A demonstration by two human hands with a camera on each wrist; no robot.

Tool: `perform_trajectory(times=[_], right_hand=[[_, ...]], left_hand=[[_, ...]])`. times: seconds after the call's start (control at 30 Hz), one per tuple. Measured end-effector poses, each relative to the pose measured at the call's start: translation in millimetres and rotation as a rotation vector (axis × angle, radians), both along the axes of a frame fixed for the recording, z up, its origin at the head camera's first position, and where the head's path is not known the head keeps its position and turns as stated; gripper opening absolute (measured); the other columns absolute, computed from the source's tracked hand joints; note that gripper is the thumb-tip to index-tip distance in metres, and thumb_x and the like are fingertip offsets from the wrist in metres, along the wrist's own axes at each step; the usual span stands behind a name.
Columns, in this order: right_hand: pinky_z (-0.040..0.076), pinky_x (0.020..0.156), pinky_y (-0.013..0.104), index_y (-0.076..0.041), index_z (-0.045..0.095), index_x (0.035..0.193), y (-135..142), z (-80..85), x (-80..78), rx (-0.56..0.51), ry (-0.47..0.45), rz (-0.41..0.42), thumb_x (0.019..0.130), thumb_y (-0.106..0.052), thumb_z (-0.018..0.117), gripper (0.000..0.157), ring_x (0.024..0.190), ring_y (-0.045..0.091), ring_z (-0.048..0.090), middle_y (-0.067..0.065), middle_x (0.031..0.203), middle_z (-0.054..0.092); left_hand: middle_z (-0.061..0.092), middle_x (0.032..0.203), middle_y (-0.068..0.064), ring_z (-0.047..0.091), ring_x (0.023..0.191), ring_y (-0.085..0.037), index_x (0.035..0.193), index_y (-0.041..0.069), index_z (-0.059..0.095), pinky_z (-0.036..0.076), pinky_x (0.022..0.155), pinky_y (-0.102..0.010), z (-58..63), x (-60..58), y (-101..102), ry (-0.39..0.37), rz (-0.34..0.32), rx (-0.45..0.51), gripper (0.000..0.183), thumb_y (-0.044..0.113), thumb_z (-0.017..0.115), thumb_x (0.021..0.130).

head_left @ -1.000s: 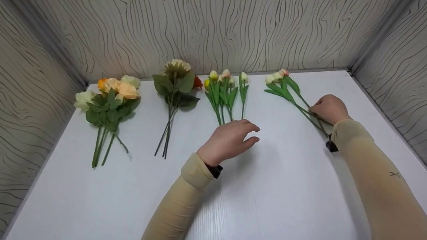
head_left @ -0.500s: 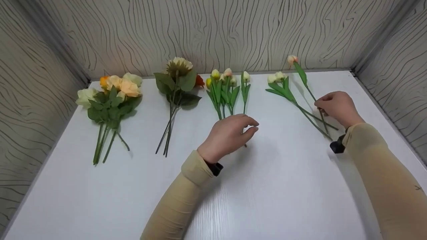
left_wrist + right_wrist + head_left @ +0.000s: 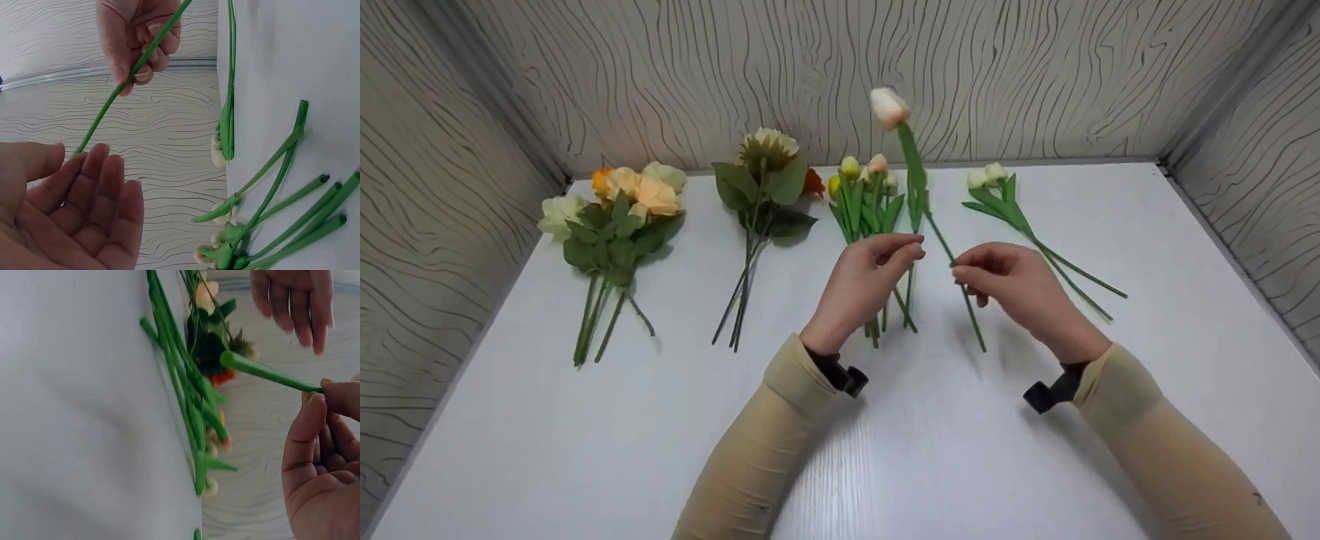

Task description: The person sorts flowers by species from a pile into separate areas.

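My right hand [image 3: 1020, 289] pinches a pale pink-white tulip [image 3: 889, 109] by its green stem [image 3: 270, 374] between thumb and fingertips. The bloom leans up and left, above the table. My left hand [image 3: 866, 285] is beside that stem with relaxed, slightly bent fingers, and holds nothing. In the left wrist view, the left fingers [image 3: 98, 197] overlap the stem's line, while the right wrist view shows a gap between them. Beneath the left hand lies a bunch of yellow, pink and white tulips [image 3: 859, 199], partly covered by it. Two white tulips [image 3: 997, 199] lie right of my right hand.
Peach, cream and orange roses [image 3: 622, 210] lie at the left of the white table [image 3: 660, 450]. Between them and the tulips lies a bunch with a cream flower [image 3: 769, 150], broad leaves and a red-orange bloom. Wood-grain panels [image 3: 1035, 75] wall in the back and sides.
My right hand lifted one pink-white tulip off the right-hand group and carried it left toward my left hand. My left hand shifted slightly up, its fingers still holding nothing.
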State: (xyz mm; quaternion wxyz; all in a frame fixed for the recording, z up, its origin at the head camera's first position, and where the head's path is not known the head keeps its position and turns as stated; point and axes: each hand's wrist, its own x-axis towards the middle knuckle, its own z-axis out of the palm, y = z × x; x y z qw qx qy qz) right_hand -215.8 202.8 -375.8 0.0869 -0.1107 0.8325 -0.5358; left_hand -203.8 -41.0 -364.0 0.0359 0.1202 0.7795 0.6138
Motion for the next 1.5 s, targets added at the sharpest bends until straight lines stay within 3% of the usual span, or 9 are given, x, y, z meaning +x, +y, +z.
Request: perform_trajectory(times=[0.17,0.4,0.63,0.77,1.03,1.23,1.37,1.5], right_hand=[[0.055,0.067,0.037,-0.01,0.073,0.11,-23,-3.8,10.8,-0.074,0.014,0.067,0.096,-0.036,0.074,0.03,0.073,0.024,0.059,0.017,0.095,0.066],[0.053,0.063,0.033,-0.005,0.071,0.11,-33,-12.4,15.7,-0.144,-0.005,0.1,0.097,-0.026,0.074,0.025,0.072,0.024,0.057,0.014,0.095,0.066],[0.056,0.069,0.04,-0.002,0.071,0.115,-42,-21.4,18.4,-0.034,-0.084,0.249,0.096,-0.027,0.074,0.032,0.084,0.035,0.061,0.013,0.102,0.07],[0.058,0.072,0.044,-0.001,0.071,0.115,-46,-24.7,20.6,-0.008,-0.089,0.304,0.096,-0.027,0.074,0.032,0.08,0.029,0.064,0.019,0.1,0.071],[0.059,0.079,0.046,-0.002,0.073,0.116,-48,-23.1,22.2,-0.019,-0.09,0.274,0.096,-0.028,0.075,0.033,0.081,0.026,0.067,0.011,0.101,0.074],[0.058,0.08,0.043,-0.001,0.072,0.117,-46,-20.2,21.6,-0.046,-0.109,0.248,0.096,-0.028,0.075,0.035,0.081,0.027,0.068,0.013,0.106,0.074],[0.058,0.081,0.044,-0.002,0.072,0.12,-41,-19.0,18.9,-0.054,-0.108,0.249,0.099,-0.029,0.071,0.034,0.089,0.035,0.068,0.016,0.106,0.073],[0.059,0.082,0.043,-0.008,0.073,0.121,-21,-14.6,13.9,-0.065,-0.101,0.17,0.1,-0.034,0.069,0.033,0.097,0.04,0.066,0.023,0.108,0.069]], left_hand=[[0.073,0.107,0.003,0.069,0.101,-0.019,0.118,0.016,0.074,0.056,0.092,-0.036,-1.0,-2.5,-2,-0.066,-0.004,0.201,0.021,0.028,0.066,0.102],[0.074,0.104,-0.001,0.069,0.097,-0.02,0.11,0.015,0.073,0.058,0.087,-0.035,-1.4,-3.1,-2,-0.038,0.018,0.268,0.015,0.026,0.071,0.099],[0.071,0.101,-0.01,0.07,0.094,-0.026,0.109,0.007,0.069,0.06,0.083,-0.038,2.8,-6.3,-14,0.042,0.143,0.388,0.017,0.021,0.071,0.1],[0.07,0.1,-0.013,0.07,0.092,-0.028,0.11,0.005,0.068,0.061,0.082,-0.039,4.9,-7.6,-18,0.053,0.174,0.427,0.018,0.019,0.071,0.099],[0.07,0.103,-0.012,0.07,0.093,-0.027,0.112,0.006,0.07,0.061,0.082,-0.038,2.8,-8.0,-15,0.045,0.143,0.414,0.018,0.017,0.072,0.098],[0.07,0.104,-0.01,0.07,0.091,-0.025,0.115,0.007,0.069,0.061,0.081,-0.036,-3.0,-7.2,-8,-0.029,0.107,0.357,0.021,0.016,0.074,0.097],[0.07,0.102,-0.01,0.07,0.09,-0.024,0.117,0.005,0.069,0.061,0.081,-0.035,-8.7,-13.8,-9,-0.064,0.107,0.311,0.023,0.016,0.073,0.097],[0.071,0.101,-0.009,0.071,0.09,-0.022,0.121,0.001,0.067,0.06,0.081,-0.032,-14.1,-28.6,-12,-0.129,0.115,0.21,0.027,0.016,0.072,0.098]])
